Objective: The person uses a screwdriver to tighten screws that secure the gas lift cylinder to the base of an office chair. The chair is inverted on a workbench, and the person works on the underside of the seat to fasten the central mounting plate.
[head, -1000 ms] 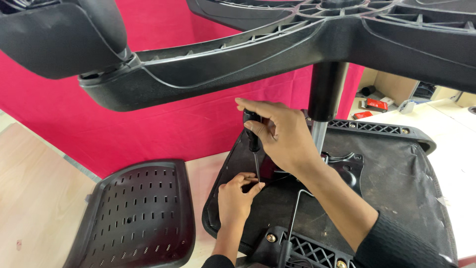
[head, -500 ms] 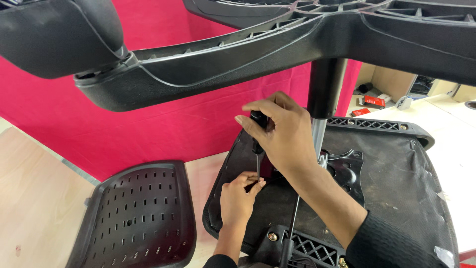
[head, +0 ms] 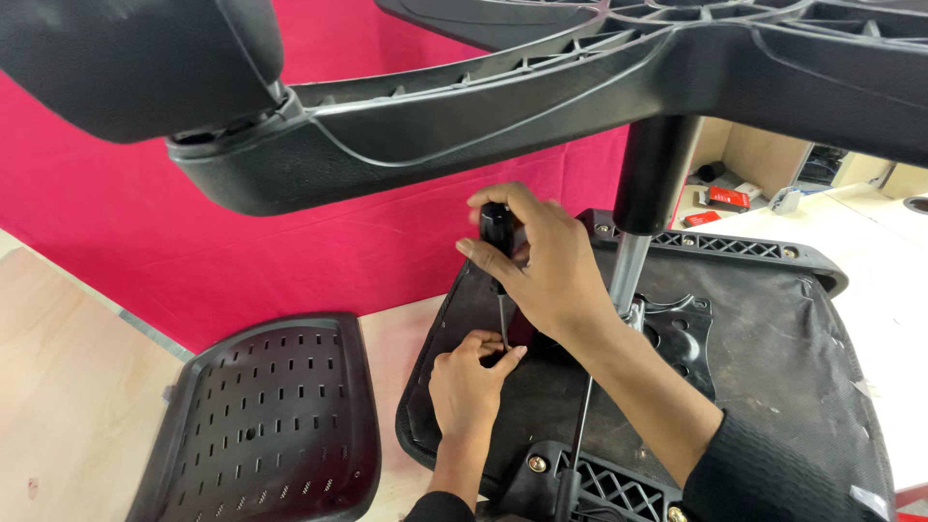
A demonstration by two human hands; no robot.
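Right hand (head: 546,271) fingers, wrapped around the black screwdriver (head: 499,253), have risen higher above the upturned seat (head: 764,367); left hand (head: 471,377) fingers still pinch its tip.

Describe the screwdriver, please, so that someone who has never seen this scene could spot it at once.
Start at the upturned black office chair seat before the pink cloth backdrop. Above its left part, the right hand grips a black-handled screwdriver upright; the left hand steadies its tip. Its thin shaft sets it apart from the thick chair column nearby.
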